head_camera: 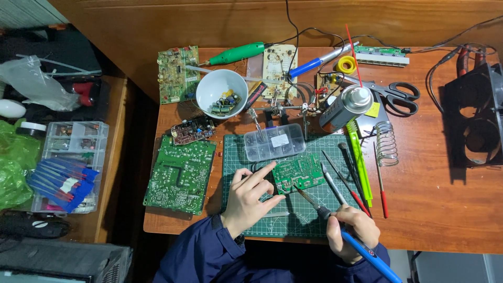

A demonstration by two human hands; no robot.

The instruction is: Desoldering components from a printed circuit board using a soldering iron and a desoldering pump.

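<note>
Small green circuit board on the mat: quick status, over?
Left hand steadies small green circuit board on cutting mat. Right hand grips blue soldering iron, tip at board's lower edge. Nothing blocking.

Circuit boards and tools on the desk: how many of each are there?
Green boards: 3, one under the left hand at, a big one, one at the back
Soldering iron in the right hand: 1
Scissors: 1
White bowl: 1
Total: 6

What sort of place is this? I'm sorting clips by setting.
Most likely an electronics repair bench: the right hand holds a blue-handled soldering iron to a small green circuit board on a green cutting mat, steadied by the left hand.
</note>
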